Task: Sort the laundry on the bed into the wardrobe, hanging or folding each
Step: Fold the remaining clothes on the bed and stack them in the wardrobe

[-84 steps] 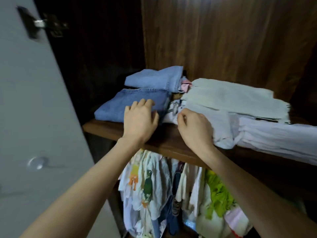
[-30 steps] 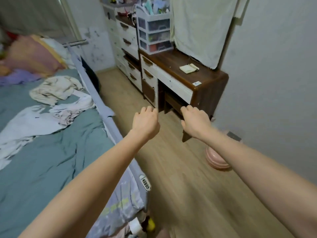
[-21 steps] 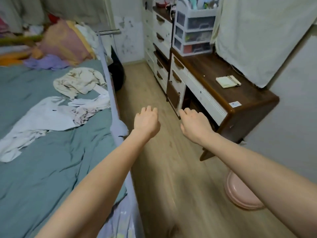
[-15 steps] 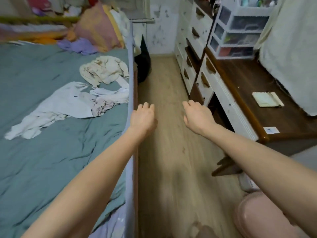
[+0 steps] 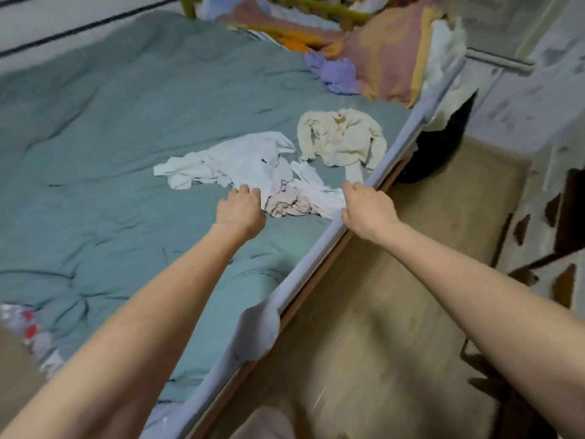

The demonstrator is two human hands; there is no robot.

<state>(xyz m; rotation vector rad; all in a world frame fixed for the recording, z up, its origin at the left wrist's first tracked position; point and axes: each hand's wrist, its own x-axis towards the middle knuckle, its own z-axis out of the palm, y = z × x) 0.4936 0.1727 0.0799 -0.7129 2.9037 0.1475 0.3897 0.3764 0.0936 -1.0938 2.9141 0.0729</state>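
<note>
Having turned from the wardrobe shelf back to the bed (image 5: 126, 128), both hands reached out empty with loosely curled fingers — left hand (image 5: 240, 213) beside the white garment (image 5: 234, 160), right hand (image 5: 367, 207) over the rail — so another pickup looked imminent.

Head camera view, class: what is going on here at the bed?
A person is reaching both bare arms over a bed covered in a grey-green sheet. The left hand is at the edge of a crumpled white and pinkish garment pile, and the right hand is by the bed's side rail. Neither hand has a grip on anything yet. A cream garment lies just beyond, still unsorted.
</note>
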